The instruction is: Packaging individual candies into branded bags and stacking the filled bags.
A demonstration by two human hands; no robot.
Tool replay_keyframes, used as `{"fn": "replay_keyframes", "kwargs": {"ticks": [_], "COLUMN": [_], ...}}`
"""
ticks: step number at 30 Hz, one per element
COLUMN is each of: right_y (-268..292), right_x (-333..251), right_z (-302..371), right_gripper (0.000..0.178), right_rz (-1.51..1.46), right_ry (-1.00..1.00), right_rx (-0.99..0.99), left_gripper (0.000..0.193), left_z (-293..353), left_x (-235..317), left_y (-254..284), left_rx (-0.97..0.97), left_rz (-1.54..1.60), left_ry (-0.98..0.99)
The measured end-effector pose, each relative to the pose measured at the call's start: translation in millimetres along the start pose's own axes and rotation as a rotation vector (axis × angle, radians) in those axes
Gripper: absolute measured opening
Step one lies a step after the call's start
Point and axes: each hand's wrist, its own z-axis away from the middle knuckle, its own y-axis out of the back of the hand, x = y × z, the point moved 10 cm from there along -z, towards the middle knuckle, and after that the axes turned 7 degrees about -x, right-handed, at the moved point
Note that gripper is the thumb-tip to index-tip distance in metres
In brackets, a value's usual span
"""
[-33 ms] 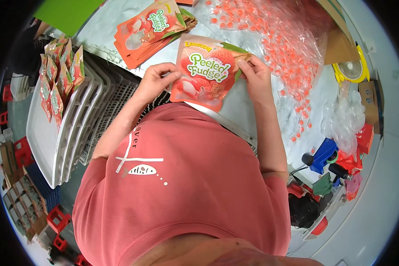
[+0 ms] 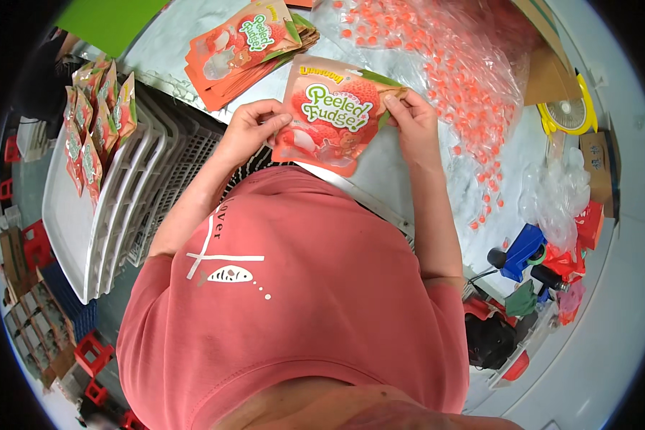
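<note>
An orange-red candy pouch (image 2: 322,136) with pictures of fruit and a small bear is held up in front of my chest, over the table's near edge. My left hand (image 2: 256,127) pinches its left edge between thumb and fingers. At the upper right corner, beside a green strip, my right hand (image 2: 413,120) grips it the same way. The pouch looks flat, and its mouth cannot be made out. Just beyond it lies a fanned stack of matching flat pouches (image 2: 244,46). To the right, many small wrapped orange candies (image 2: 473,107) spread over the table.
At left, a stack of grey plastic trays (image 2: 72,215) carries several plump pouches (image 2: 93,129). A yellow fan (image 2: 570,111), a cardboard box (image 2: 598,165), clear plastic bags (image 2: 555,193) and a blue device (image 2: 523,251) line the right side. A green sheet (image 2: 107,25) lies far left.
The pouch's lower end has swung slightly to the left. Both hands keep their hold on it in nearly the same place.
</note>
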Motion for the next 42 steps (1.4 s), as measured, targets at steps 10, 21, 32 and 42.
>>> {"fn": "replay_keyframes", "kwargs": {"ticks": [10, 21, 32, 42], "right_y": [-33, -86, -215, -221], "right_x": [76, 54, 36, 100], "right_z": [5, 12, -4, -31], "right_gripper": [0.023, 0.011, 0.014, 0.016], "right_rz": [-0.059, 0.1, 0.097, 0.069], "right_ry": [-0.161, -0.109, -0.06, -0.301], "right_rx": [-0.063, -0.212, -0.713, -0.646], "left_gripper": [0.016, 0.015, 0.013, 0.021], "left_z": [24, 69, 206, 437], "left_x": [-6, 8, 116, 131], "left_y": [27, 48, 126, 416], "left_rx": [0.096, 0.268, 0.765, 1.341], "left_rz": [0.059, 0.14, -0.277, -0.416], "left_ry": [0.049, -0.043, -0.388, -0.502]}}
